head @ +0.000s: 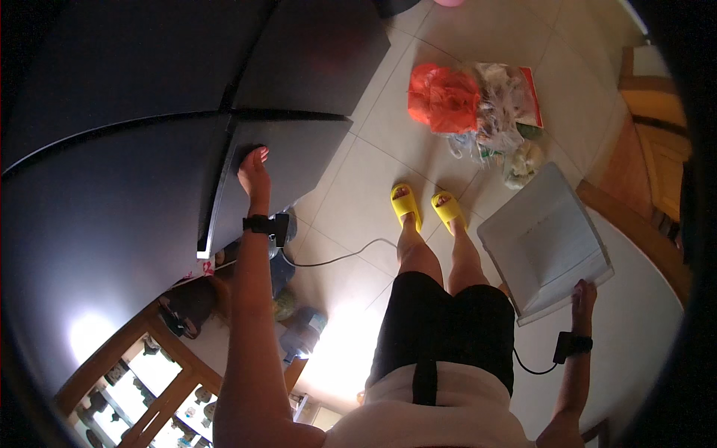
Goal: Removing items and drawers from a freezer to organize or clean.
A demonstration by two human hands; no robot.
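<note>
My left hand (255,172) rests against the dark lower door (274,162) of a large black refrigerator (129,185), near the seam between its panels. Its fingers are partly hidden, so whether they grip anything is unclear. On the other side, my right hand (584,297) holds the rim of a pale, translucent plastic drawer bin (552,241). The bin is tilted, its hollow side facing up, with nothing visible inside. It overlaps a white-topped table (627,341), and whether it touches the tabletop cannot be told.
An orange-red plastic bag (442,98), clear bags (498,106) and a bag of pale produce (524,162) lie on the tiled floor (375,179) ahead of my feet. A large water bottle (302,333) stands near a wooden display cabinet (185,369). A thin cable (336,263) hangs from my left wrist.
</note>
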